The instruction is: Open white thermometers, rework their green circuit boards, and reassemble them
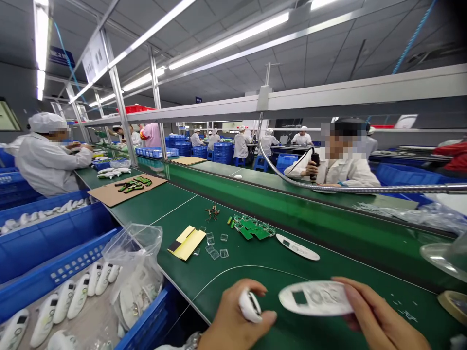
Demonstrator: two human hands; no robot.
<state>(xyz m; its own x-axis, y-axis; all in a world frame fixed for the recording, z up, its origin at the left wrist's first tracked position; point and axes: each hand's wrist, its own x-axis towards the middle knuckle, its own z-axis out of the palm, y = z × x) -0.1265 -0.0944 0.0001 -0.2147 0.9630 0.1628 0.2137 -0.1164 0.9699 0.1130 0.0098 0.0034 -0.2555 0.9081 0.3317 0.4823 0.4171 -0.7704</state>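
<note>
Left hand (235, 323), grip closed on small white plastic casing (250, 305); right hand (379, 316), grip closed on edge of flat white windowed faceplate (315, 297); both items held over green conveyor bench (233, 272).

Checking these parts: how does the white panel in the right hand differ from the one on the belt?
The white plastic panel in the right hand is raised, while the second white panel lies flat on the green conveyor belt. The held one looks larger, being nearer. Its window shows green; the second panel's looks dark. Both are long, round-ended, with a rectangular window near one end.
</note>
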